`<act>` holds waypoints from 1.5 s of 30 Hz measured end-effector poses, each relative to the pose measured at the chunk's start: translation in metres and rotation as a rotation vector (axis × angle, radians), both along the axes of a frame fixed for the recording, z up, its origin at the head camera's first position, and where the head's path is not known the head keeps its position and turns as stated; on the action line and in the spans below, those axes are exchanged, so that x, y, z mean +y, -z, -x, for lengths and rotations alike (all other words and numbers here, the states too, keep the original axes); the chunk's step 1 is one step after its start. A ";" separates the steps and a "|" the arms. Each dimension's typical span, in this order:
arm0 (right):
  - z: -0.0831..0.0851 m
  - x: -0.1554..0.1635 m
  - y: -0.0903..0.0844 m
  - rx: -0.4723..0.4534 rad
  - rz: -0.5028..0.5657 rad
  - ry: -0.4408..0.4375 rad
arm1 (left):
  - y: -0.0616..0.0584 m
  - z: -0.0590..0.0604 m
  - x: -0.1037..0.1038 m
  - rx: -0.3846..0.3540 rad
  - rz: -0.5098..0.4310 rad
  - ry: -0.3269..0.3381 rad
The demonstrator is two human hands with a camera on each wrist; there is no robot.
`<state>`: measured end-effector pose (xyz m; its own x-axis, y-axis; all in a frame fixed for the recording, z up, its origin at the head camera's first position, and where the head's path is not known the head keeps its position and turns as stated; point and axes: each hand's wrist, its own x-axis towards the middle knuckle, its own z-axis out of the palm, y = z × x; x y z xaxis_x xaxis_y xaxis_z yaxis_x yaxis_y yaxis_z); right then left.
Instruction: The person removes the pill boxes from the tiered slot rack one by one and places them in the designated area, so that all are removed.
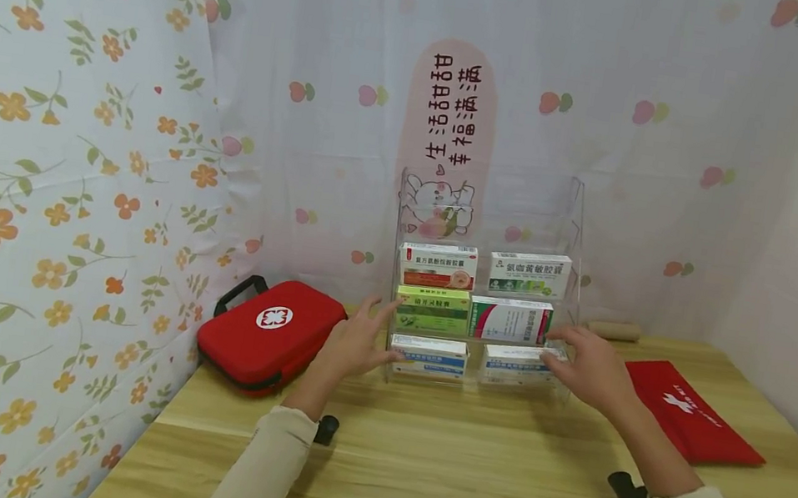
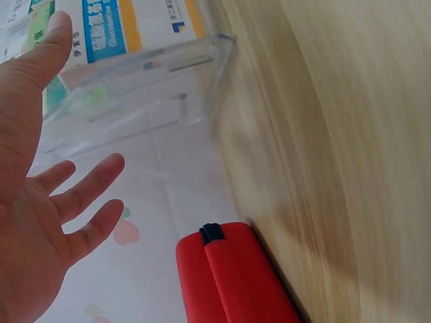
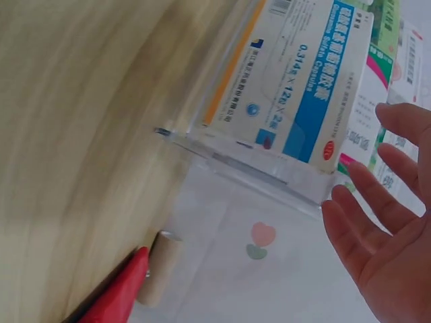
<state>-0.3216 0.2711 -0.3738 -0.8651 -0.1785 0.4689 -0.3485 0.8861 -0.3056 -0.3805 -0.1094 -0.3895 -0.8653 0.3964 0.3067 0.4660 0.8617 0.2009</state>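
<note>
A clear tiered rack (image 1: 580,214) stands upright against the curtain, holding several medicine boxes in pairs. Its bottom tier carries two white-and-blue capsule boxes, one at left (image 1: 428,357) and one at right (image 1: 514,365). Above these sit a green box (image 1: 432,312) and a white box with green and magenta edges (image 1: 509,321). On the third tier are a red-and-white box (image 1: 438,266) and a green-and-white box (image 1: 528,274). My left hand (image 1: 357,338), fingers spread, is beside the rack's left side. At the right side, my right hand (image 1: 596,373) has extended fingers, fingertips close to the rack's edge (image 3: 269,178).
A red hard first-aid case (image 1: 286,327) with a black handle lies on the wooden table (image 1: 445,474) at left. A flat red pouch (image 1: 691,412) lies at right. Behind it is a tan roll (image 1: 614,330). A patterned curtain (image 1: 342,107) hangs behind.
</note>
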 end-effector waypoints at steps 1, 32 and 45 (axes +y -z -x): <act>0.001 0.001 0.000 -0.003 0.000 -0.001 | 0.000 0.002 0.000 -0.003 0.004 -0.002; 0.018 0.011 0.018 -0.052 0.025 -0.100 | 0.019 0.012 -0.004 -0.167 -0.318 0.187; 0.017 0.012 0.015 -0.083 0.048 -0.114 | 0.021 0.013 0.000 -0.187 -0.352 0.151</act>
<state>-0.3385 0.2828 -0.3886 -0.8765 -0.2567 0.4072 -0.4178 0.8259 -0.3787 -0.3937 -0.1092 -0.4105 -0.8594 0.4218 0.2891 0.5089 0.6502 0.5641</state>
